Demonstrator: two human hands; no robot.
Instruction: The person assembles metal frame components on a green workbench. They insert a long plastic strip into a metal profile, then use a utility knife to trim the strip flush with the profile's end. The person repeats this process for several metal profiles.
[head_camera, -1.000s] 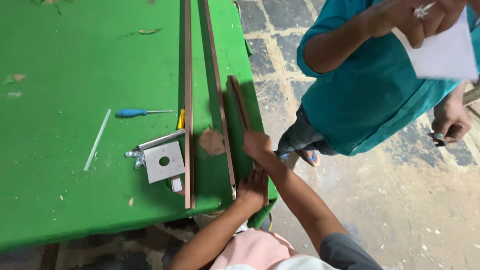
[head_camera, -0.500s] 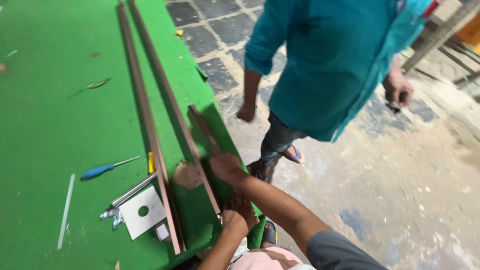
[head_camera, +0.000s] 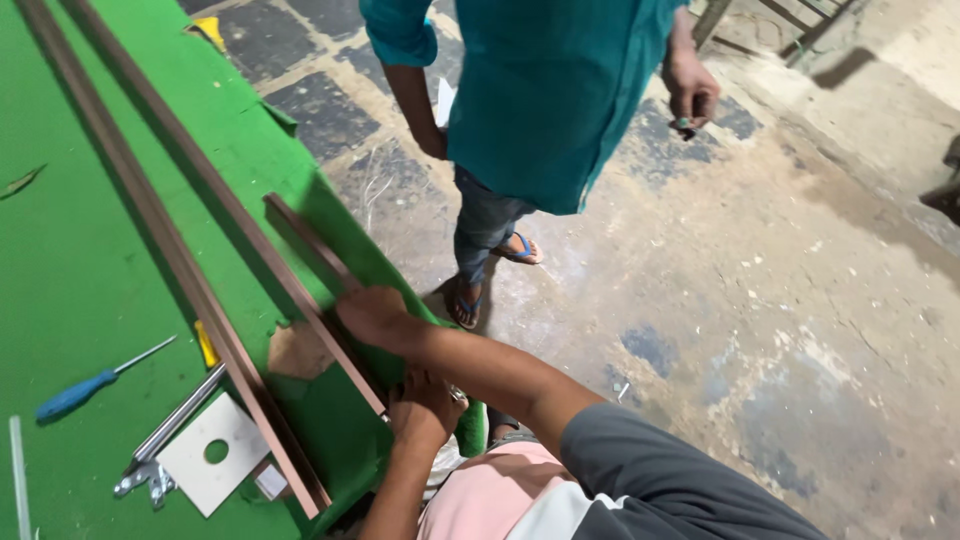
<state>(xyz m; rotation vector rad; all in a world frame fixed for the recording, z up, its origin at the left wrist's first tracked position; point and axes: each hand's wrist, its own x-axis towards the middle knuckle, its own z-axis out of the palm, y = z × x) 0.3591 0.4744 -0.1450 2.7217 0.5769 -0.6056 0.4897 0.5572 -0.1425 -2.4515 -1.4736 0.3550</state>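
While the right hand (head_camera: 372, 315) presses flat, fingers spread, on the short brown strip (head_camera: 312, 245) at the green table's (head_camera: 80, 270) edge and the left hand (head_camera: 425, 408) curls around the near end of a long brown strip (head_camera: 300, 300), lining-up seems midway, nothing fastened yet.

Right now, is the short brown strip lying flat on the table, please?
Flat: the short brown strip lies on the green table, right hand at its near end.

Even, soft daylight; the green table (head_camera: 90, 250) is saturated, shadows fall toward three o'clock, edges slightly blurred.
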